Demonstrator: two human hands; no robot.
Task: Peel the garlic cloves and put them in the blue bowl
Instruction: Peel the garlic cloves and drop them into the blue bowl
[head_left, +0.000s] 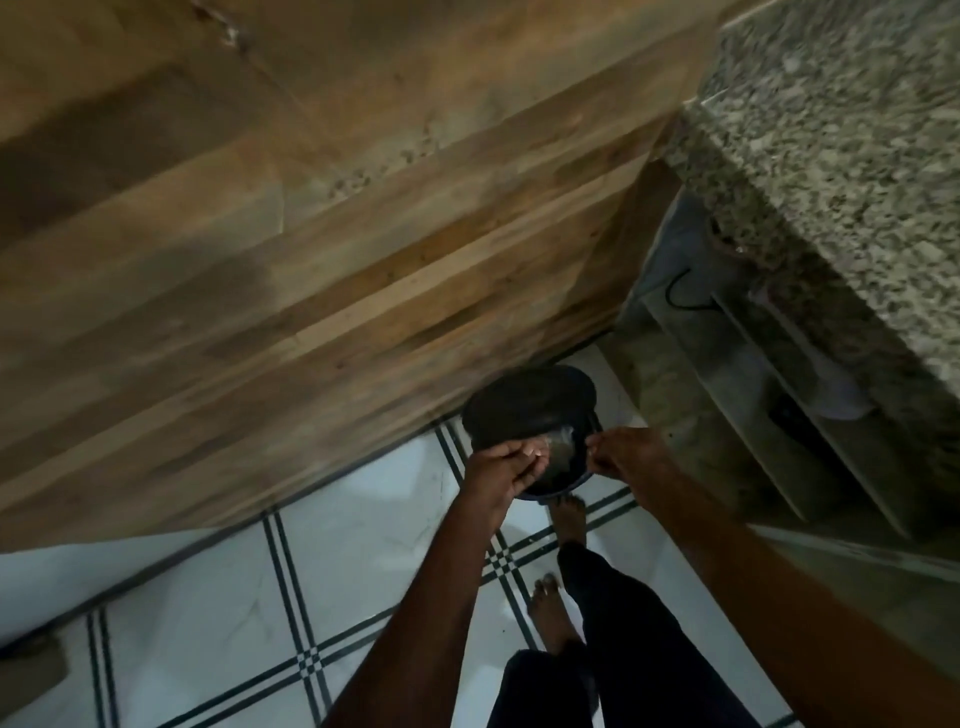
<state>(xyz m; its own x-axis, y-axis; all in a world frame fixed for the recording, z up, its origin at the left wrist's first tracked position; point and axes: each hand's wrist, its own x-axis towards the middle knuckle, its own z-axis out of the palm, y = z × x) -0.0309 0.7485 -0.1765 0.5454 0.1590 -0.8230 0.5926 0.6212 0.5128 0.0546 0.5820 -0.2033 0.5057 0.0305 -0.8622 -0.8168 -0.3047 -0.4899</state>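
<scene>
Both hands work over a round black lidded bin (530, 405) on the tiled floor. Left hand (498, 467) cups pale garlic scraps (535, 453); right hand (621, 454) pinches something small. Skins: light, flimsy; hold cupped.

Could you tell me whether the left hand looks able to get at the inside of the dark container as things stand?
Probably yes: the left hand already holds the dark container at its rim, beside the raised lid, with fingers over the opening.

Home kitchen, granite counter (841, 171), tiled floor (218, 613)
</scene>
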